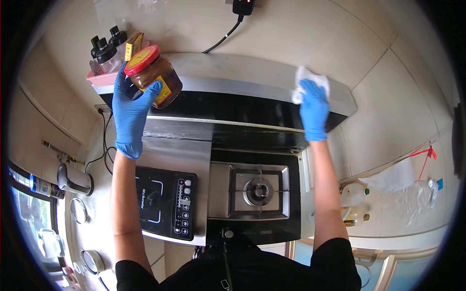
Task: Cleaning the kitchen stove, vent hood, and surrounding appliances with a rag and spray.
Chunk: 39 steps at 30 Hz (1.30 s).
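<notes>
My left hand (133, 105), in a blue disposable glove, grips a glass jar (160, 78) of dark brown contents with a red screw lid and a yellow label. The jar is tilted, held up before the left part of the range hood. Over at the hood's right end, my right hand (314, 105), gloved the same way, presses a white cloth (311, 82) flat on the hood's metal top (233, 67). Part of the cloth is hidden under the fingers. Beside the jar, a pink tray (100, 79) on the hood holds several black-capped bottles (106, 52) and a small yellow box (134, 43).
Below lie a black induction cooker (164, 203) and a gas burner (259, 192). An electric kettle (74, 179) stands on the left counter. Two plastic bottles (355, 194) stand at right, near a hanging plastic bag (417, 200). A black cable (225, 36) runs from a wall plug to the hood.
</notes>
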### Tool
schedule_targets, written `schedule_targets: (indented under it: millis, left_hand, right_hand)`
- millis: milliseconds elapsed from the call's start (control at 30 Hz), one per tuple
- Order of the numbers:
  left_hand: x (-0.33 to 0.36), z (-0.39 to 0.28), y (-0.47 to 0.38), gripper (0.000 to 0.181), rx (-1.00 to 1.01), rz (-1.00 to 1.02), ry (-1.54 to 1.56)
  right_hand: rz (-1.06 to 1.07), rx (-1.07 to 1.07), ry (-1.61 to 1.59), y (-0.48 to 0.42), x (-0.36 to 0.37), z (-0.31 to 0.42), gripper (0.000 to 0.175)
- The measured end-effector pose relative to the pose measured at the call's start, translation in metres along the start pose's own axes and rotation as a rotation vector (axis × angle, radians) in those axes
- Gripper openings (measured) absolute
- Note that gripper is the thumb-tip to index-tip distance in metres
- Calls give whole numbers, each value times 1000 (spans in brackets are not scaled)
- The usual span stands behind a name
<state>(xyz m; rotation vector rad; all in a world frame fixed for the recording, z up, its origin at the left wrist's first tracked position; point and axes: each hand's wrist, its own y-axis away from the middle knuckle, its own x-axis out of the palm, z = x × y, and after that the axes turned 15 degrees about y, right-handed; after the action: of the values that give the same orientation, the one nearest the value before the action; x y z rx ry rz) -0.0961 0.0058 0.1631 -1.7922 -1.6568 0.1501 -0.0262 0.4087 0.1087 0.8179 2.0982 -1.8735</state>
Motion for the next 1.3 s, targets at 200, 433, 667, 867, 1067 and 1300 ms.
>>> schedule_targets:
  millis: [200,433,667,867,1067,1300]
  left_hand:
    - [14,0,-10,64,29,35,-57]
    - [32,6,-14,63,100,59,-75]
    - [27,3,-3,61,34,42,-14]
    - [3,-8,7,65,-35,2,60]
    - [-7,-26,9,66,-15,21,8]
    - [15,-7,2,64,21,95,-32]
  right_hand:
    - [18,-88,-313,-50,17,156,27]
    - [8,-163,-351,-57,29,192,35]
    - [44,43,-15,19,-9,-67,37]
    - [88,89,78,27,-5,-71,36]
    - [22,-63,-269,-34,14,118,33]
    - [-129,-123,-669,-72,40,254,24]
